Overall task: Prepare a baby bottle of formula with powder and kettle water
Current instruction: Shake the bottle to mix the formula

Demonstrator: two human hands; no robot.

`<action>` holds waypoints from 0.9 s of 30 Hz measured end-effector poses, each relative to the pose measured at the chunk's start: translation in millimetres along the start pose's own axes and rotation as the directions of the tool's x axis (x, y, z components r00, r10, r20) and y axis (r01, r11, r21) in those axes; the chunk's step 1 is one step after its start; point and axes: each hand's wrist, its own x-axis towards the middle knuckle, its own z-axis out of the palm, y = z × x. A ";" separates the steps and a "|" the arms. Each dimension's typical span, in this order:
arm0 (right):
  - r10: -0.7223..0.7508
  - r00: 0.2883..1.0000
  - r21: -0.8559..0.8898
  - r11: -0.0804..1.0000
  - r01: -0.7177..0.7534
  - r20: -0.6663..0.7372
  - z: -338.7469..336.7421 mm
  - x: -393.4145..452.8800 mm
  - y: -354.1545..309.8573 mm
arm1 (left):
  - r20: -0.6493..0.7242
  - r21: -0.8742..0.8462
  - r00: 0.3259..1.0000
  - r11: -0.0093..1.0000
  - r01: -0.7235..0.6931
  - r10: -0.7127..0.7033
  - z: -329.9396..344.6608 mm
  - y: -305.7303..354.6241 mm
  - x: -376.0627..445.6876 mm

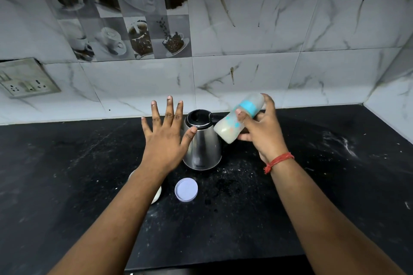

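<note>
While gripped, bottle tilted, cap up-right.

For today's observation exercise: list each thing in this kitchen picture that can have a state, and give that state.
Bottle: capped, tilted, milky liquid inside, held by the right hand.
Left hand: open, fingers spread, holding nothing.
Kettle: upright on the counter, lid shut.
Lid: off, lying on the counter.
Jar: mostly hidden by the left arm.

There are two hands, a left and a right; one bottle; one kettle; one lid; one socket plate; one wrist thread.
</note>
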 end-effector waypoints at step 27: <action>-0.067 0.992 0.003 0.998 0.068 -0.104 -2.4 7.6 2.9 | 0.010 0.029 1.000 1.000 -0.003 0.003 -0.1 -0.6 7.2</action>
